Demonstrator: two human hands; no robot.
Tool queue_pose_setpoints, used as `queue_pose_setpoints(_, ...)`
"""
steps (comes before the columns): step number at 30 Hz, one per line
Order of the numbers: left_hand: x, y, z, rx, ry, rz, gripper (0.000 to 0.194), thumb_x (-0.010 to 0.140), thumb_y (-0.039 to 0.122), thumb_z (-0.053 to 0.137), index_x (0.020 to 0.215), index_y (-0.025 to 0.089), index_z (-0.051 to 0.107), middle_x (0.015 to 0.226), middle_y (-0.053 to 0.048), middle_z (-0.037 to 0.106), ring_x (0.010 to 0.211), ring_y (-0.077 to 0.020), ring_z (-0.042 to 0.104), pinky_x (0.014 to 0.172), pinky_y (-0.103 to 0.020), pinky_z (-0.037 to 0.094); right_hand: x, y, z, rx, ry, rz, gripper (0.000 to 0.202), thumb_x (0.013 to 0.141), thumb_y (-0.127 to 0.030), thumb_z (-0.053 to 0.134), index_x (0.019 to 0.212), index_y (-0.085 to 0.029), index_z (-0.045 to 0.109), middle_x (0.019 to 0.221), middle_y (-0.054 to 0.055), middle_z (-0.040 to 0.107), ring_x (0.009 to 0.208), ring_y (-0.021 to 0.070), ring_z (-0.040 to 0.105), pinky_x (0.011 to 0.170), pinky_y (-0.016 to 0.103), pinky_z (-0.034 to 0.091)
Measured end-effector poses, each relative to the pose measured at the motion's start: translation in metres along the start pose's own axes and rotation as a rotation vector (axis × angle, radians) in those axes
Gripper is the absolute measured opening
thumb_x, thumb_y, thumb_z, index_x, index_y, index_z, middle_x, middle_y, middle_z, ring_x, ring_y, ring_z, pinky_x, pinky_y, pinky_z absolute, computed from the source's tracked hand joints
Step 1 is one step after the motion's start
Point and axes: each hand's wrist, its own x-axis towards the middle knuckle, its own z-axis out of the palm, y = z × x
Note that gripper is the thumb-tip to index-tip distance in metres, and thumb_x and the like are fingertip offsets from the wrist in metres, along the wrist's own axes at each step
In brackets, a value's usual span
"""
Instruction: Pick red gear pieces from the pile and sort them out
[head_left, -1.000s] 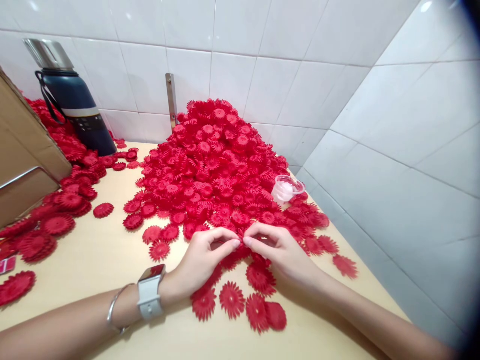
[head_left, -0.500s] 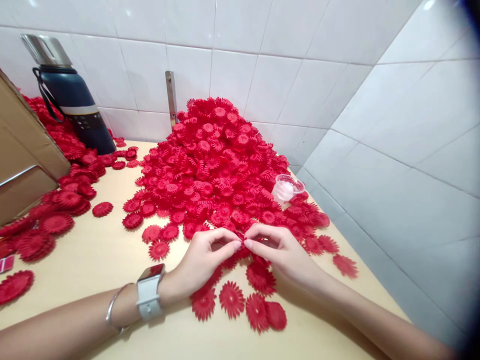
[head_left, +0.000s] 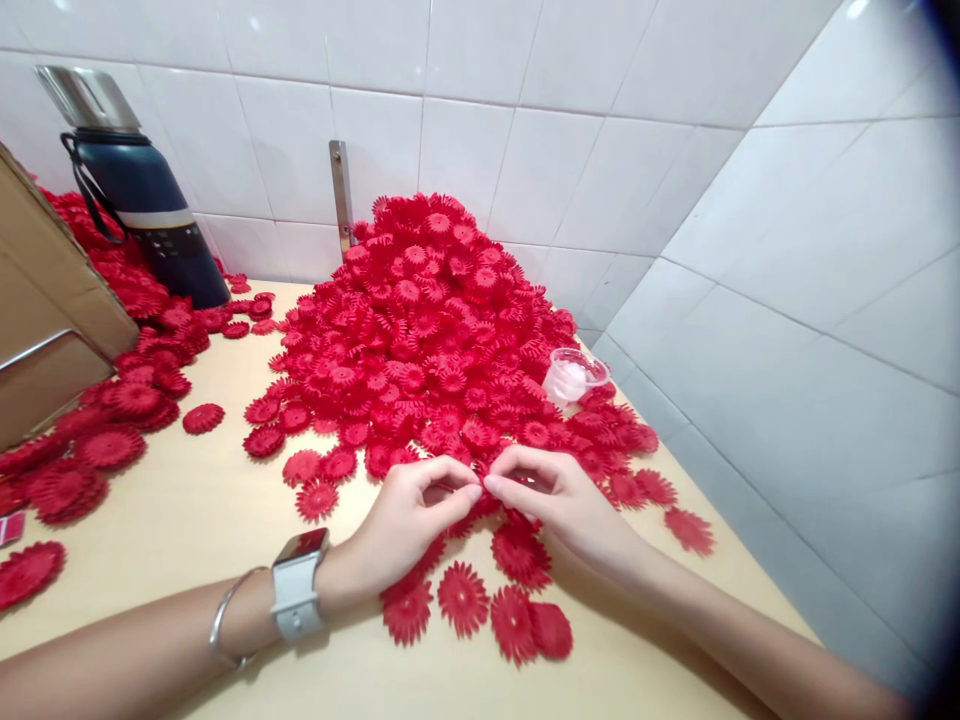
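Hardly anything has moved since a second ago: your hands stay almost where they were, and the bottle (head_left: 150, 195) shows just a little further left and higher up. Your left hand (head_left: 409, 515) has its thumb and finger pinched together on a red bit (head_left: 481, 476). Your right hand (head_left: 574, 505) pinches the same red bit from the other side, so the tips of both hands are very near each other. You can't make out its shape, as it is small and mostly hidden. It is at the front of the big pile (head_left: 427, 330) of red flowers, above the table (head_left: 300, 670). Some loose flowers (head_left: 463, 598) lie on the near side of your hands. A clear cup (head_left: 574, 380) with something white in it sits at the right side of the pile. You wear a watch (head_left: 298, 595) and a bracelet (head_left: 217, 628) on your left arm. More red flowers lie on the left, around the bottle and by a brown box (head_left: 45, 310). Behind the pile is a white tiled wall (head_left: 562, 50)
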Motion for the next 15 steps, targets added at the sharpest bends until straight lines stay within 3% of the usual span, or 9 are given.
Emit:
queue_pose_setpoints(10, 0.0017, 0.0012, -0.001, -0.058, 0.035, -0.046, 0.016, 0.08, 0.027, 0.054, 0.081, 0.015, 0.063, 0.081, -0.002, 0.064, 0.078, -0.0151, 0.057, 0.072, -0.025, 0.044, -0.0008, -0.0043, 0.0014, 0.014, 0.041, 0.034, 0.015, 0.077, -0.028, 0.058, 0.069, -0.016, 0.06, 0.062, -0.004, 0.051, 0.052, 0.0069, 0.044, 0.049, 0.02, 0.036)
queue_pose_setpoints(15, 0.0007, 0.0009, -0.001, -0.041, 0.013, -0.018, 0.015, 0.08, 0.027, 0.053, 0.08, 0.015, 0.064, 0.081, -0.002, 0.064, 0.077, -0.0152, 0.058, 0.071, -0.025, 0.044, 0.0005, -0.001, 0.0013, -0.005, 0.037, 0.017, 0.015, 0.074, -0.029, 0.061, 0.067, -0.017, 0.059, 0.064, -0.003, 0.054, 0.058, 0.0096, 0.05, 0.054, 0.022, 0.04)
